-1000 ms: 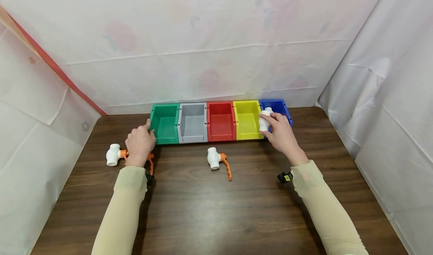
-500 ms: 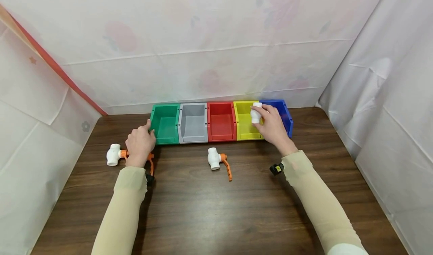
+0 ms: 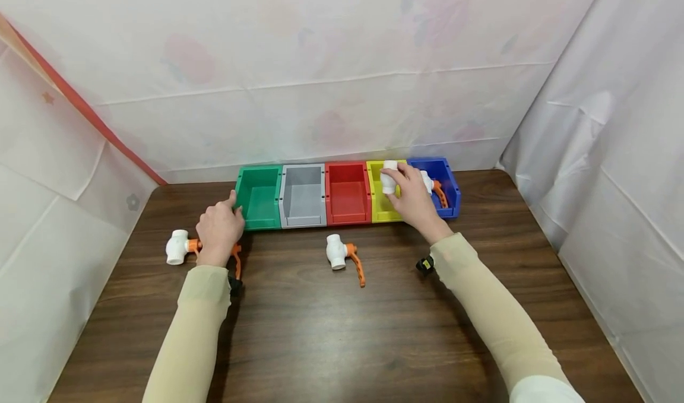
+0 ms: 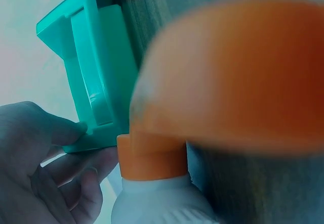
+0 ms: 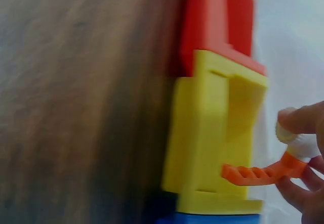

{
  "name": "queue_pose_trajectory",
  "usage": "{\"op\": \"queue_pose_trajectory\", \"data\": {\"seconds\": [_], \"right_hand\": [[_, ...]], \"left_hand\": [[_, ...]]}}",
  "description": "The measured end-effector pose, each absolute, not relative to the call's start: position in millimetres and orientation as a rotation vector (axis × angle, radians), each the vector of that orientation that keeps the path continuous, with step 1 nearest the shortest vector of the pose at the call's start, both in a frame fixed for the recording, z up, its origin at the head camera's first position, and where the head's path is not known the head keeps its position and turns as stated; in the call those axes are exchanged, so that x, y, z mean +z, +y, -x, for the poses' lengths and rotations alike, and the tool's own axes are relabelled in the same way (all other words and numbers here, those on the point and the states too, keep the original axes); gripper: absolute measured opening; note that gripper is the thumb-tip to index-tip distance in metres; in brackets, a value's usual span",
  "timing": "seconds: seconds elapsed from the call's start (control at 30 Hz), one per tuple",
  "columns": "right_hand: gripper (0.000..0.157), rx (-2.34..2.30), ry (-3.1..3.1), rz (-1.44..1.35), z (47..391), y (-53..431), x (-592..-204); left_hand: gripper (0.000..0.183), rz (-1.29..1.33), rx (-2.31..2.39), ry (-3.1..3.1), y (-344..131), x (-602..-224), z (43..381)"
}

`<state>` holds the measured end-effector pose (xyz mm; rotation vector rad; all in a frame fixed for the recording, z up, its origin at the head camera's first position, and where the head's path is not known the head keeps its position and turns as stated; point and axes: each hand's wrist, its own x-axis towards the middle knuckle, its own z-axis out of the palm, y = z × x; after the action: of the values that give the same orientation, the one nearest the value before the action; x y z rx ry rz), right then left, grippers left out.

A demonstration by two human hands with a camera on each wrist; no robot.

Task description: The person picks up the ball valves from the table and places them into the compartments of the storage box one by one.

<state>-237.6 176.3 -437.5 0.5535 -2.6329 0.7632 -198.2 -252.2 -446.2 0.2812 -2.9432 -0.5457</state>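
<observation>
My right hand (image 3: pixel 414 204) holds a white ball valve (image 3: pixel 389 178) over the yellow bin (image 3: pixel 386 216); in the right wrist view the valve's orange handle (image 5: pixel 258 175) points away from the fingers. My left hand (image 3: pixel 218 228) pinches the left front corner of the green bin (image 4: pixel 114 57), thumb on one side and fingers on the other. Close to the left wrist camera is a valve with an orange handle (image 4: pixel 243 77); in the head view the forearm and hand hide most of it. Another white valve (image 3: pixel 176 247) lies left of that hand.
Grey (image 3: pixel 303 220), red (image 3: pixel 348 219) and blue (image 3: pixel 454 195) bins stand in the same row against the curtain. A white valve with an orange handle (image 3: pixel 440 195) lies in the blue bin. One more valve (image 3: pixel 336 253) lies on the brown table (image 3: pixel 342 343) in front of the red bin.
My right hand has moved left with its valve, from the blue bin's edge to over the yellow bin. The valve in the blue bin has come into clear view. My left hand stays put.
</observation>
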Motion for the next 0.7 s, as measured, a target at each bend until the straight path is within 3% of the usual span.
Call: {"op": "queue_pose_trajectory", "data": {"seconds": [0.7], "right_hand": [[0.057, 0.562, -2.789, -0.502, 248.1, 169.3, -455.3]], "left_hand": [[0.052, -0.286, -0.545, -2.926, -253.2, -445.6, 197.7]]}}
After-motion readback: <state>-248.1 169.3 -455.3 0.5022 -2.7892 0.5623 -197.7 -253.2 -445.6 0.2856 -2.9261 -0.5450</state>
